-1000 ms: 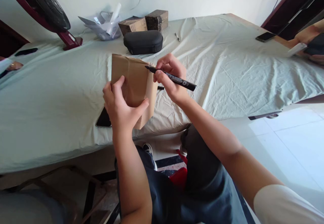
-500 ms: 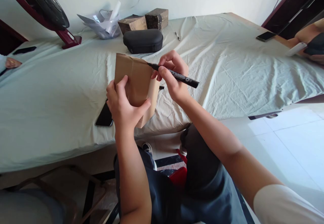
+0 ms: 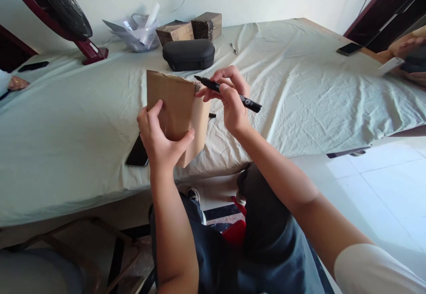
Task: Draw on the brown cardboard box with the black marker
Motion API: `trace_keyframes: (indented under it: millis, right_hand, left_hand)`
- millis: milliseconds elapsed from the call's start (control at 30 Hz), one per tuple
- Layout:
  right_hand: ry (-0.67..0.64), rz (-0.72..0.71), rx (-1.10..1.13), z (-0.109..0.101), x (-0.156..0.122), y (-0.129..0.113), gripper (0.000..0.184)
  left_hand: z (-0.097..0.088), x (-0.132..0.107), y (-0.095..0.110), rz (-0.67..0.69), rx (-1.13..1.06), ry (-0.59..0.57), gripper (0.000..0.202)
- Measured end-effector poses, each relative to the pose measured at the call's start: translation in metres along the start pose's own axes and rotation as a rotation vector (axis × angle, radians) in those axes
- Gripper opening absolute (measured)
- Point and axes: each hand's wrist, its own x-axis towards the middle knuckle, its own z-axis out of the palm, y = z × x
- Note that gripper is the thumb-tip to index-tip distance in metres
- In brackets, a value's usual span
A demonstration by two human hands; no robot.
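My left hand (image 3: 162,136) grips a brown cardboard box (image 3: 178,103), its thumb and fingers spread across the near face. The box is tilted over the table's front part, and a dark scribbled patch shows at its top right corner. Between the thumb and fingers of my right hand (image 3: 233,94) is a black marker pen (image 3: 246,102), uncapped, its tip pointing left just above that corner and apart from the box. The fingertips of this hand are at the box's right edge. Partly covered behind my left hand lies a black phone (image 3: 137,153). A small black piece (image 3: 212,115) sticks out right of the box.
Behind the box stand a black zip case (image 3: 188,55), two dark-patterned boxes (image 3: 207,25) and a clear basket of papers (image 3: 140,41). A fan (image 3: 95,54) is at left. Farther right lie a pen (image 3: 233,48) and another phone (image 3: 349,49). Other people's hands show at both sides.
The marker's tip has lifted off the box's top edge. My left hand has turned the box slightly leftward, bringing its right side and the dark patch more into view.
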Motion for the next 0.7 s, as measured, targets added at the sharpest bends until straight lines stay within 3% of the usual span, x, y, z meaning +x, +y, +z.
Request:
trace_keyframes:
  millis: [167,433,700]
  right_hand:
    - [-0.039,0.037,0.035,-0.002,-0.001,0.001,0.062]
    - [-0.131,-0.076,0.054,0.003,0.0,0.003,0.053]
    - [-0.122,-0.038,-0.022,0.008,-0.004,-0.004,0.059]
  left_hand:
    - [0.0,0.0,-0.012,-0.059,-0.198,0.038,0.103]
    - [0.01,0.0,-0.017,-0.217,-0.498,-0.033,0.096]
    - [0.013,0.0,-0.016,-0.343,-0.608,-0.05,0.104]
